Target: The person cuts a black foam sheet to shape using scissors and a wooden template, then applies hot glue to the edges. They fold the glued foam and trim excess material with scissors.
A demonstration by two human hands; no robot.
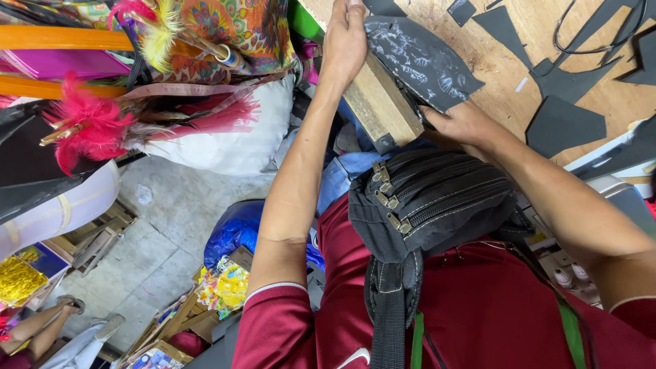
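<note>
Dark grey foam, cut to a pointed leaf shape (420, 61) and streaked with pale marks, lies over a wooden block (383, 102) in the upper middle of the frame. My left hand (344, 41) wraps around the block's far end — fingers closed on it. My right hand (461, 123) presses flat on the foam's near edge, above my black zippered pouch (427, 198). Foam offcuts (564, 126) dot the wooden table (506, 48) at upper right.

Both arms reach forward; left hand (345, 41) closed in a grip, right hand (459, 123) curled, fingers bent
</note>
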